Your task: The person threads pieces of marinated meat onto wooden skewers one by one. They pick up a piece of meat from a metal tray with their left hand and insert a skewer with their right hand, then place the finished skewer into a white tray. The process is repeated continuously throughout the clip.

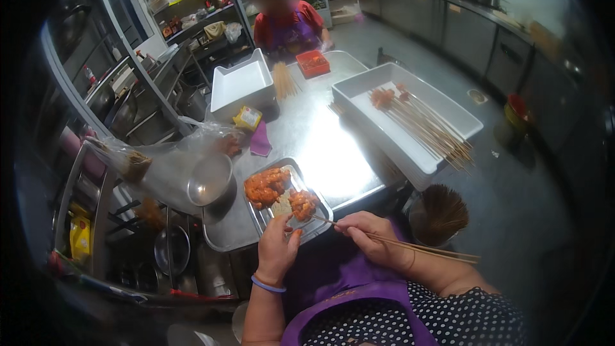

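Note:
My right hand (370,238) is closed on several thin wooden skewers (427,251); one tip reaches left to the smaller pile of red-coated meat pieces (303,203). My left hand (281,245) is at the near edge of the metal tray (314,235), close to that pile, thumb and fingers apart, fingertips stained orange. I cannot tell whether it touches a piece. A larger pile of the same red-coated meat (265,187) lies on the tray's left side. Right of the table's middle, a white plastic bin (408,79) holds many skewers (423,127), some with red meat at their far ends.
A metal bowl (210,180) and plastic bag (166,163) are at left. Beyond are a yellow packet (248,118), purple cloth (260,140), white bin (242,81), loose skewers (285,80) and red box (313,63). Another person (290,24) is across the table; a skewer-filled container (439,214) stands at right.

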`<state>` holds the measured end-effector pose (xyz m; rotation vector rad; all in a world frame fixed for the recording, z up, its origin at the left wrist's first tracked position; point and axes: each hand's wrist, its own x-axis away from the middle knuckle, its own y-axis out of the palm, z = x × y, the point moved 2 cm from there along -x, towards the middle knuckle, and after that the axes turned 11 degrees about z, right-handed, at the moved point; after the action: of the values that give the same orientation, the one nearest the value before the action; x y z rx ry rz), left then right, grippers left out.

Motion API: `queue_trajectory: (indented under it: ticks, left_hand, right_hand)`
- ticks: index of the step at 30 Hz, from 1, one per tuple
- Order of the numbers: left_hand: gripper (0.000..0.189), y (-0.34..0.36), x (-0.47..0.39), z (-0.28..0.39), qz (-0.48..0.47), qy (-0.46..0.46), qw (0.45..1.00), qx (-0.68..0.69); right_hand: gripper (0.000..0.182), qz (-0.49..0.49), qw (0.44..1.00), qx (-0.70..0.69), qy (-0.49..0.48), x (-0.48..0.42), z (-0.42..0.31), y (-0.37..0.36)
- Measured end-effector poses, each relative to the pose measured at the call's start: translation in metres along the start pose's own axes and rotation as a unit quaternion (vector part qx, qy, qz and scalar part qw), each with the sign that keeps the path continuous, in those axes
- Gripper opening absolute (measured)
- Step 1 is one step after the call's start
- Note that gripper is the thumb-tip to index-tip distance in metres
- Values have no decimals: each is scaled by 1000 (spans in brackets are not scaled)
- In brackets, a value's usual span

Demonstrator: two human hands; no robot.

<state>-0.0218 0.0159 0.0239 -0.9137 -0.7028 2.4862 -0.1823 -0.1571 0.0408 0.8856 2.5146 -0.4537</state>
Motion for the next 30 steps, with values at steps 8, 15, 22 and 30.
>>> queue_trajectory:
  ticks: [8, 15, 22, 30]
  left_hand:
    - [39, 13, -4, -1, -48, -15, 998, -23]
    - [40, 9, 0, -3, -53, -22, 998, -1]
    - [37, 10, 4, -1, -52, -55, 996, 39]
    - [41, 6, 3, -3, -8, -54, 996, 75]
  right_hand:
    - [17, -55, 997, 28, 45, -16, 4, 4]
    - [18, -32, 999, -3, -8, 5, 14, 1]
    - [15, -32, 999, -13, 23, 12, 8, -3]
    - [13, -3, 999, -28, 21, 4, 5, 1]
